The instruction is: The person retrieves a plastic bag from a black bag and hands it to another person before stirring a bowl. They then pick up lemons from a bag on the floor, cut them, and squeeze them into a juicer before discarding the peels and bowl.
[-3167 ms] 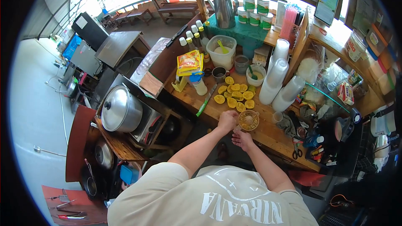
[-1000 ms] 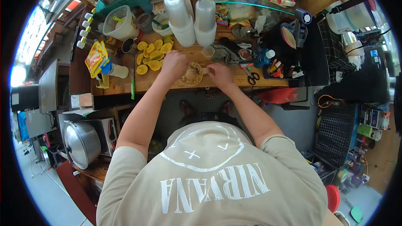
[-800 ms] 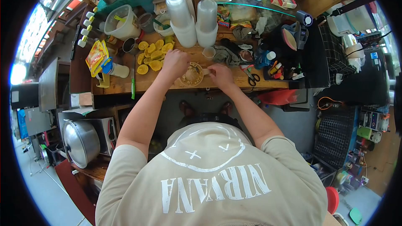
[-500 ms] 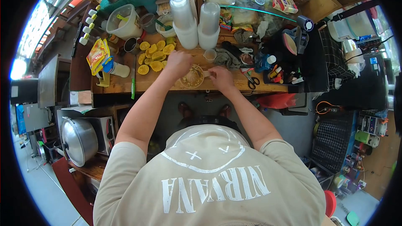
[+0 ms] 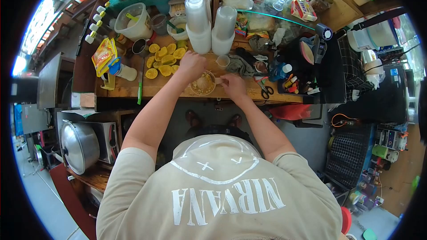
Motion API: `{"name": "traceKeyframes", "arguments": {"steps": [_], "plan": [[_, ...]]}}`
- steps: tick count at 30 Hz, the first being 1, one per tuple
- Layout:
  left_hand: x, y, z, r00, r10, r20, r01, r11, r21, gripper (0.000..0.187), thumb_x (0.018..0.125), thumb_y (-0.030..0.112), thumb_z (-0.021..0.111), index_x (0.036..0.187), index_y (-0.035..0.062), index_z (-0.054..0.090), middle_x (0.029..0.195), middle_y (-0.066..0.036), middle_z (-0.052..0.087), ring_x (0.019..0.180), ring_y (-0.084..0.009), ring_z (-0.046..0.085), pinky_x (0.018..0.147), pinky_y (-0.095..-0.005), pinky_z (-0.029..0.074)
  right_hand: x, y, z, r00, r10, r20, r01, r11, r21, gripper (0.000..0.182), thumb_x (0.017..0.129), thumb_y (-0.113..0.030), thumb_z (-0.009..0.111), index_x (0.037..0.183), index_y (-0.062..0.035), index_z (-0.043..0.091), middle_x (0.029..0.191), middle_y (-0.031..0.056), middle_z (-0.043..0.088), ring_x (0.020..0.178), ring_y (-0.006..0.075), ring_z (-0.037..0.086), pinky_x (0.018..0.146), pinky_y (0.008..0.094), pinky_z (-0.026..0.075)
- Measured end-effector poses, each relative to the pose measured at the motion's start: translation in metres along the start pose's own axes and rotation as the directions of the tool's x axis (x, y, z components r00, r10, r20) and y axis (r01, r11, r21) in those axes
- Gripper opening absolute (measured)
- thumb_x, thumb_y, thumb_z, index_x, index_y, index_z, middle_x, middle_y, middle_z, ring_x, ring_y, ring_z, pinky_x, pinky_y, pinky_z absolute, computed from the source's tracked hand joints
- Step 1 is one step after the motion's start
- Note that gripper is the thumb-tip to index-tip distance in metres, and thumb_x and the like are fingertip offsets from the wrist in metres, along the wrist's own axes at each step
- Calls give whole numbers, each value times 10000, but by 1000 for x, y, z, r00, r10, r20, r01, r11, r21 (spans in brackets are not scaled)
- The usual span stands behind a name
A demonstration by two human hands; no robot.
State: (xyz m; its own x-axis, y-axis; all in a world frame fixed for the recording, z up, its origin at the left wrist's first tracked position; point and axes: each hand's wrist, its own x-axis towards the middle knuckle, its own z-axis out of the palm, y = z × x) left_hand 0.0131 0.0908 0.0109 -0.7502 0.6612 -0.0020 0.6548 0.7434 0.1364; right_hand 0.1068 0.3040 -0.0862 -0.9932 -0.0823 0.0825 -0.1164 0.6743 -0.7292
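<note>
A round, shallow strainer [image 5: 203, 85] with a short pale handle sits at the table's front edge. Yellowish pulp and seeds lie in it. My right hand [image 5: 232, 85] is closed around its handle, on the right side. Over the strainer's upper left rim is my left hand [image 5: 192, 67], with fingers curled downward; what they grip, if anything, is hidden beneath the hand. Squeezed yellow citrus halves [image 5: 165, 60] are heaped just left of my left hand. A small clear cup [image 5: 223, 61] stands behind the strainer.
Tall stacks of plastic cups [image 5: 198, 29] rise behind my hands. A knife with a green handle [image 5: 140, 92] lies on the left, scissors [image 5: 266, 90] on the right. Farther left are a yellow packet [image 5: 104, 56], a jar [image 5: 127, 72] and a white tub [image 5: 133, 22].
The view has shifted slightly. My left hand stays over the strainer with only a small movement, and my right hand keeps its hold on the handle.
</note>
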Motion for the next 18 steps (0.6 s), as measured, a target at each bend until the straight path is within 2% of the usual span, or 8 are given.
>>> {"name": "traceKeyframes", "arguments": {"steps": [3, 6, 8, 10, 12, 15, 18], "plan": [[-1, 0, 3, 998, -37, 58, 36, 999, 18, 69, 723, 126, 674, 734, 156, 735, 779, -63, 706, 852, -287, 672, 760, -416, 460, 2, -1, -1, 1000, 21, 21, -21, 1000, 8, 321, 752, -65, 782, 1070, -75, 738, 964, 112, 714, 865, 296, 682, 774, 403, 543], [1, -5, -7, 998, -46, 30, 48, 997, -52, 65, 726, 134, 670, 730, 158, 730, 779, -67, 702, 846, -291, 671, 750, -425, 460, 1, -2, -2, 999, 30, 14, -30, 1000, 7, 321, 755, -63, 778, 1073, -79, 739, 975, 112, 717, 863, 298, 683, 774, 405, 545], [-1, -9, 8, 999, -36, 22, 37, 998, -57, 62, 729, 143, 666, 721, 157, 726, 769, -71, 698, 839, -294, 671, 745, -427, 457, 0, -4, -3, 1000, 14, 7, -14, 1000, -6, 320, 756, -59, 775, 1074, -82, 740, 986, 110, 718, 864, 301, 683, 775, 406, 546], [-3, -9, 1, 1000, -27, 10, 28, 998, -59, 62, 732, 151, 663, 713, 156, 722, 758, -74, 694, 832, -296, 670, 741, -428, 454, 1, -6, -4, 997, 70, 39, -70, 998, -3, 255, 768, -91, 749, 1023, -92, 739, 1025, 91, 714, 955, 315, 681, 820, 418, 546], [-3, -11, -8, 994, -53, 92, 59, 996, -66, 58, 730, 161, 665, 705, 148, 716, 756, -80, 694, 835, -296, 670, 744, -433, 450, 0, -7, -4, 998, 63, 28, -62, 998, -7, 253, 771, -89, 745, 1024, -91, 739, 1028, 92, 713, 961, 316, 679, 822, 418, 545], [-7, -15, 4, 997, -45, 69, 50, 996, -70, 52, 705, 160, 671, 679, 121, 694, 715, -93, 680, 790, -327, 658, 694, -461, 453, -3, -5, -3, 998, 59, 9, -59, 998, 3, 251, 776, -84, 739, 1027, -89, 737, 1033, 94, 711, 972, 318, 675, 828, 421, 543], [-4, -16, 11, 998, -60, 37, 64, 992, -108, 43, 694, 161, 682, 686, 125, 703, 721, -95, 683, 786, -326, 657, 701, -458, 455, 1, -8, -3, 997, 68, 32, -68, 998, 12, 253, 777, -81, 736, 1029, -87, 736, 1035, 96, 710, 977, 321, 671, 832, 425, 542]]}}
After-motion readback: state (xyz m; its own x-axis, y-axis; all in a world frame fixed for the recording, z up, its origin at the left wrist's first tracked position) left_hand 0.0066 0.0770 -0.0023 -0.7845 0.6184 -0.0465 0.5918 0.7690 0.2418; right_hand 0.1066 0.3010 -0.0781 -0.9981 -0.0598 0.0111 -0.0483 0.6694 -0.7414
